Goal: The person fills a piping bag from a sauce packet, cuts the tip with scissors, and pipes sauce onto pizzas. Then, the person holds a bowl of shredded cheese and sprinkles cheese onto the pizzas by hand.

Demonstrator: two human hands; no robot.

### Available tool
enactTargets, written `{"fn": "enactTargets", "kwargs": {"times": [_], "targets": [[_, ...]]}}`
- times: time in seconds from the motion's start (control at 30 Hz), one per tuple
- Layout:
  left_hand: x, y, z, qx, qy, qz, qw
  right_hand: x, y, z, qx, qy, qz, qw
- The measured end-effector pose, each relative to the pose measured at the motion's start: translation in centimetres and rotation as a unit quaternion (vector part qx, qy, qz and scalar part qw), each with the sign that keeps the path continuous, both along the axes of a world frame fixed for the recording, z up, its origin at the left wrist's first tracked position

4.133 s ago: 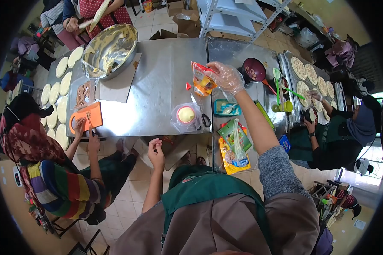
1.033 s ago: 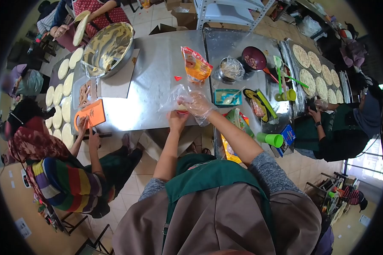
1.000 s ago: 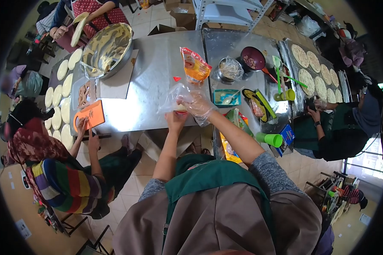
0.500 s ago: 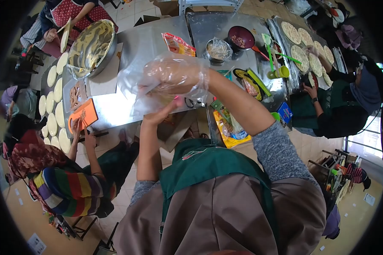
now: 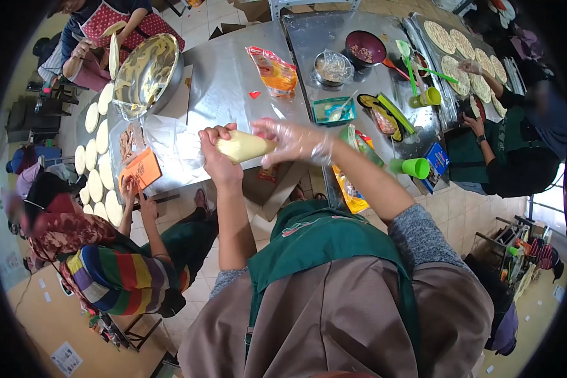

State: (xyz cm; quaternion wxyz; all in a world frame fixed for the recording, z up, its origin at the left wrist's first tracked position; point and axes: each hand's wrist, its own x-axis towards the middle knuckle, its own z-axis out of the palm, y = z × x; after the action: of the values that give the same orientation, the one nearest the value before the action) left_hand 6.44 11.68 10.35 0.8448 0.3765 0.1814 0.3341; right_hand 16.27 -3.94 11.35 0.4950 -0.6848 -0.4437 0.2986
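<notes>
A clear plastic bag filled with pale yellow cream (image 5: 244, 146) lies sideways above the table's front edge. My left hand (image 5: 220, 154) is wrapped round its left part, and the loose clear plastic spreads out to the left. At the bag's right end is my gloved right hand (image 5: 299, 142), its fingers spread and blurred, beside the cream. Behind them an orange and red pouch (image 5: 275, 75) stands on the metal table (image 5: 223, 60), with a small red scrap (image 5: 254, 95) near it.
A large steel bowl (image 5: 146, 79) is at the back left. On the right are a teal tray (image 5: 334, 111), a wrapped pot (image 5: 332, 68), a dark red pan (image 5: 365, 49) and green cups (image 5: 416, 167). Co-workers stand left, right and behind; one cuts on an orange board (image 5: 141, 169).
The cream bag has come up off the table and turned sideways in my left hand. My right hand has moved to its right end. The view has shifted.
</notes>
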Motion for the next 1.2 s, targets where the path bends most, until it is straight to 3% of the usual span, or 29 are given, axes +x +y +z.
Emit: {"fn": "enactTargets", "kwargs": {"times": [0.07,0.17,0.23,0.3,0.37,0.43,0.5,0.6,0.63,0.73,0.77,0.8,0.83,0.87,0.93,1.03,1.1,1.2], "targets": [[-0.1,-0.4,0.2,-0.001,0.004,-0.003,1.0,-1.7,0.5,-2.4,-0.015,-0.052,0.019,0.998],[-0.8,-0.2,0.1,0.024,0.02,0.021,0.999,-1.1,-0.2,-6.6,-0.125,0.184,0.082,0.971],[-2.0,0.5,-0.1,0.067,0.044,0.05,0.995,1.0,-2.0,-11.7,-0.187,0.13,0.079,0.971],[-2.8,0.6,0.1,0.085,0.153,0.106,0.979,2.1,-2.7,-14.8,-0.248,0.0,0.024,0.969],[-3.6,0.3,-0.2,0.083,0.266,0.125,0.952,2.5,-2.8,-16.5,-0.297,-0.204,-0.083,0.929],[-5.3,1.2,-4.0,0.388,0.34,0.067,0.854,1.9,-1.7,-18.5,-0.348,-0.239,-0.098,0.901],[-6.6,1.2,-3.5,0.629,0.395,-0.035,0.669,0.4,-0.5,-18.3,-0.377,-0.241,-0.157,0.88],[-7.2,-0.9,-1.2,0.605,0.44,-0.025,0.663,-1.3,0.9,-19.9,-0.422,-0.275,-0.253,0.826],[-7.5,-0.9,-1.4,0.637,0.415,0.013,0.65,-1.4,1.0,-21.2,-0.416,-0.265,-0.263,0.829],[-9.3,1.5,-4.7,0.647,0.446,-0.038,0.618,0.3,0.1,-24.8,-0.414,-0.229,-0.263,0.841],[-9.6,1.6,-5.7,0.456,0.407,-0.029,0.791,1.3,-0.5,-25.7,-0.421,-0.209,-0.242,0.849],[-9.6,1.7,-6.4,0.233,0.341,-0.016,0.91,1.6,-1.0,-26.2,-0.428,-0.189,-0.22,0.856],[-9.8,1.7,-6.7,-0.005,0.253,-0.001,0.968,1.5,-2.3,-20.9,-0.411,-0.133,-0.219,0.875],[-9.6,1.3,-6.3,-0.055,0.204,0.012,0.977,2.6,-3.5,-19.6,-0.396,-0.043,-0.127,0.908],[-8.4,0.1,-4.9,-0.152,0.099,0.036,0.983,3.5,-5.7,-18.1,-0.354,0.177,-0.023,0.918],[-7.8,0.0,-5.4,-0.257,0.043,0.074,0.963,-1.5,-9.5,-11.5,-0.094,0.457,-0.131,0.875],[-7.9,1.1,-8.6,-0.287,0.013,0.081,0.954,-3.9,-10.6,-8.3,-0.037,0.5,-0.104,0.859],[-7.7,1.5,-9.2,-0.295,0.02,0.076,0.952,-6.8,-11.7,-6.2,0.02,0.514,-0.067,0.855]]}}
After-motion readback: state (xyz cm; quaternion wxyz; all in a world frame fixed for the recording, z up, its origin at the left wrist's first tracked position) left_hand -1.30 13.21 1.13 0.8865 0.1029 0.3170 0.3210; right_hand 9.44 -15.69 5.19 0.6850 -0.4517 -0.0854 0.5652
